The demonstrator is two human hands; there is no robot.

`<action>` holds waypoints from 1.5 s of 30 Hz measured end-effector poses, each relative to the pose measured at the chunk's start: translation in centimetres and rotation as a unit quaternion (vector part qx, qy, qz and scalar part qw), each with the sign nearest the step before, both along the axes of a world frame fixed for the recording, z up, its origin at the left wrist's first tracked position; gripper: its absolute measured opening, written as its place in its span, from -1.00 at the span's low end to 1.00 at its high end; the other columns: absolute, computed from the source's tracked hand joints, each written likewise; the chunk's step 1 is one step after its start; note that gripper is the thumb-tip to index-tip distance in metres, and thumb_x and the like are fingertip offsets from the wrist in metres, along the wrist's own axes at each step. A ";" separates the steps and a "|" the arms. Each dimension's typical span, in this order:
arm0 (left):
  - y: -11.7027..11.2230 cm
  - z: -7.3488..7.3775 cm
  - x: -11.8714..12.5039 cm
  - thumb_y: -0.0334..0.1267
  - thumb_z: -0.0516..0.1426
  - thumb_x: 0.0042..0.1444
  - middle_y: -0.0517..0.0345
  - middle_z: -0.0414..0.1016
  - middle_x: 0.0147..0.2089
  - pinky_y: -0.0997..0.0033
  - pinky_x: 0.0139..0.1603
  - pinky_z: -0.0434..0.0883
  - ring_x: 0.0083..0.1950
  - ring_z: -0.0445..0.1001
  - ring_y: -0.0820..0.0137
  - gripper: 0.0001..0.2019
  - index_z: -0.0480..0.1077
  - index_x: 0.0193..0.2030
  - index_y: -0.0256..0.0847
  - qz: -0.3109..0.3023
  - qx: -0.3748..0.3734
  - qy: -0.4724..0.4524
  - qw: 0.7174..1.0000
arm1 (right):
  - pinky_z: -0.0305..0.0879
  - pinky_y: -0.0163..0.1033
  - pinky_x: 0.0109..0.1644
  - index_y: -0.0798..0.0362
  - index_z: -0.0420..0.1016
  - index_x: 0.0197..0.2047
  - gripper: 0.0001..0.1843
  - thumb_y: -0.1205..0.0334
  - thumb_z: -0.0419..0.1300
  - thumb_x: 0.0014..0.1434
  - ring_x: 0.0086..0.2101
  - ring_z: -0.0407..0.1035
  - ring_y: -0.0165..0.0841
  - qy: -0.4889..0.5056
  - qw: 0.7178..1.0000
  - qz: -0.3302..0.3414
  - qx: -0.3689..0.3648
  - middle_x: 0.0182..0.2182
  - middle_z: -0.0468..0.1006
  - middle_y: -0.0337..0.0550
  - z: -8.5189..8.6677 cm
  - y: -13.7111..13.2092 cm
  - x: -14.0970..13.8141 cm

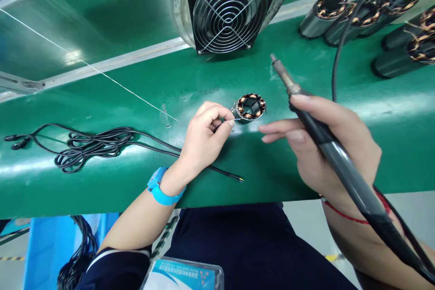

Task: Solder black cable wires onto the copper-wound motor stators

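Observation:
A motor stator (250, 108) with a ring of copper windings stands on the green bench in front of me. Just left of it, my left hand (210, 133) pinches the thin end of a black cable, and a blue wire tip reaches toward the stator's rim. A fine white strand of solder wire (118, 85) runs in from the upper left to this hand. My right hand (335, 145) grips a soldering iron (316, 127) with its tip raised up and left, apart from the stator. Two of its fingers stretch out toward the stator.
Coiled black cables (95, 142) lie on the left, with stripped cable ends (238, 178) near the front edge. A fan with a wire guard (228, 13) stands at the back. Several stators (322, 16) sit at the back right, where the iron's cord (343, 41) hangs. A blue bin (44, 253) is below left.

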State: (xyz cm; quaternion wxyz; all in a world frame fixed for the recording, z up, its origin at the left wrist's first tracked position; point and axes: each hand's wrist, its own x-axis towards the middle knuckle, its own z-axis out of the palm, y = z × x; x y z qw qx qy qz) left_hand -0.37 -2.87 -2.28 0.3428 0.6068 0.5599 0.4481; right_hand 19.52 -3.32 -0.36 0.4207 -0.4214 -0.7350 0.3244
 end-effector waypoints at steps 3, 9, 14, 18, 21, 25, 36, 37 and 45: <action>0.1 0.0 0.0 -0.50 0.16 0.07 0.19 0.42 -0.31 0.53 -0.39 0.28 -0.36 0.31 0.54 -0.89 0.43 -0.40 -0.23 -0.002 0.005 -0.002 1.000 | 0.48 -0.14 0.07 -0.10 0.31 0.22 -0.57 0.30 0.16 0.30 -0.03 0.52 -0.28 -0.087 0.995 0.040 0.033 -0.10 0.63 -0.23 1.1 1.7 -0.3; 0.1 0.1 0.0 -0.53 0.14 0.06 0.19 0.40 -0.30 0.53 -0.38 0.30 -0.38 0.30 0.56 -0.87 0.42 -0.38 -0.23 -0.014 0.004 -0.015 1.000 | 0.40 -0.04 0.10 -0.03 0.25 0.25 -0.55 0.26 0.13 0.31 0.05 0.46 -0.19 -0.162 0.981 0.095 0.044 -0.07 0.61 -0.14 1.0 3.0 -0.7; 0.1 0.2 -0.3 -0.50 0.16 0.05 0.21 0.42 -0.24 0.55 -0.45 0.29 -0.45 0.32 0.60 -0.83 0.36 -0.25 -0.19 -0.007 -0.091 -0.078 0.993 | 0.39 0.01 0.07 -0.02 0.26 0.22 -0.56 0.33 0.10 0.27 0.03 0.46 -0.16 -0.181 0.979 0.077 0.055 -0.09 0.61 -0.12 0.8 4.2 -1.3; 0.6 1.0 -0.8 -0.39 0.18 0.08 0.30 0.36 -0.45 0.60 -0.62 0.18 -0.58 0.29 0.62 -0.90 0.30 -0.30 -0.22 -0.035 -0.276 -0.160 0.947 | 0.33 0.08 0.15 -0.03 0.22 0.24 -0.47 0.40 0.07 0.20 0.08 0.42 -0.15 -0.179 0.975 0.107 0.081 0.02 0.57 -0.06 -0.3 5.2 -1.9; 1.0 1.8 -1.2 -0.38 0.17 0.06 0.34 0.26 -0.59 0.62 -0.61 0.11 -0.60 0.19 0.65 -0.87 0.31 -0.47 -0.25 -0.031 -0.314 -0.208 0.926 | 0.32 0.04 0.15 -0.06 0.20 0.24 -0.46 0.41 0.05 0.20 0.07 0.42 -0.19 -0.154 0.978 0.115 0.080 -0.03 0.59 -0.11 -1.1 5.2 -2.0; 1.3 2.2 -1.3 -0.38 0.24 -0.06 0.34 0.28 -0.62 0.59 -0.58 0.08 -0.60 0.12 0.65 -0.87 0.38 -0.55 -0.26 0.003 -0.318 -0.256 0.913 | 0.36 0.01 0.03 -0.08 0.21 0.21 -0.49 0.38 0.07 0.20 -0.07 0.46 -0.21 -0.141 0.982 0.097 0.079 -0.14 0.62 -0.15 -1.5 4.6 -1.7; 1.1 2.0 -0.4 -0.25 0.35 -0.14 0.29 0.36 -0.58 0.54 -0.47 0.19 -0.52 0.23 0.60 -0.82 0.46 -0.52 -0.27 -0.014 -0.356 -0.264 0.896 | 0.36 -0.06 -0.02 -0.03 0.18 0.22 -0.45 0.41 0.09 0.17 -0.12 0.43 -0.24 -0.098 0.980 0.129 0.116 -0.12 0.61 -0.13 -1.2 4.2 -1.5; 1.1 2.0 -0.6 -0.22 0.33 -0.11 0.32 0.29 -0.61 0.56 -0.52 0.13 -0.56 0.17 0.62 -0.80 0.43 -0.53 -0.26 -0.022 -0.360 -0.263 0.895 | 0.35 -0.06 -0.02 0.00 0.17 0.23 -0.45 0.39 0.10 0.17 -0.12 0.42 -0.23 -0.100 0.978 0.138 0.118 -0.10 0.60 -0.10 -1.1 4.1 -1.6; 1.1 2.3 -1.8 -0.16 0.25 -0.06 0.28 0.28 -0.63 0.56 -0.61 -0.04 -0.63 0.10 0.63 -0.80 0.45 -0.47 -0.28 -0.075 -0.396 -0.272 0.874 | 0.28 -0.12 -0.13 -0.01 0.28 0.10 -0.64 0.34 0.10 0.24 -0.29 0.41 -0.27 -0.164 0.967 0.087 0.173 -0.31 0.59 -0.20 -1.5 3.5 -2.2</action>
